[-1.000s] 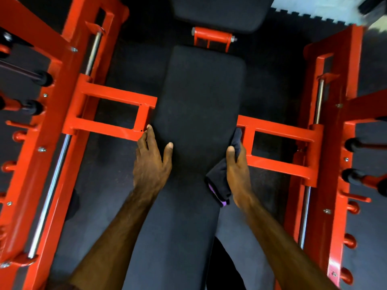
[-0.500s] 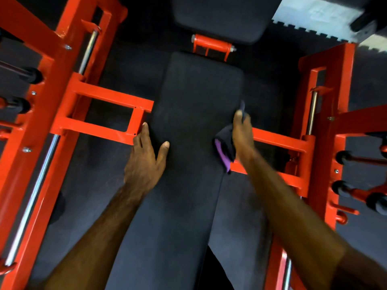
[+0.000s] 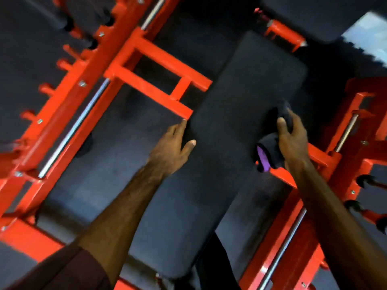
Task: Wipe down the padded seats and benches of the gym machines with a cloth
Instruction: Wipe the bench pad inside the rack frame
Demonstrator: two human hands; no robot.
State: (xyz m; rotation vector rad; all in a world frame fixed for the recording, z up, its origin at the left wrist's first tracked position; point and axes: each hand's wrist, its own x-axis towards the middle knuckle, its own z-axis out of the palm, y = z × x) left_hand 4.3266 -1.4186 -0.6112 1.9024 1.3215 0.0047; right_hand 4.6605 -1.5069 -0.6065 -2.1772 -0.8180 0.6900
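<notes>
While the right hand (image 3: 293, 139) is gripping the soft, light cloth (image 3: 270, 153) bunched | left hand (image 3: 173, 147) is resting flat, fingers loose, on the firm bench pad (image 3: 240, 91).

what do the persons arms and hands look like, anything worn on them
Both forearms are bare. The left hand and right hand wear no gloves, and no rings, watch or wristband show. A dark maroon sleeve covers the left upper arm down to about the elbow. No sleeve shows on the right arm within the picture.
</notes>
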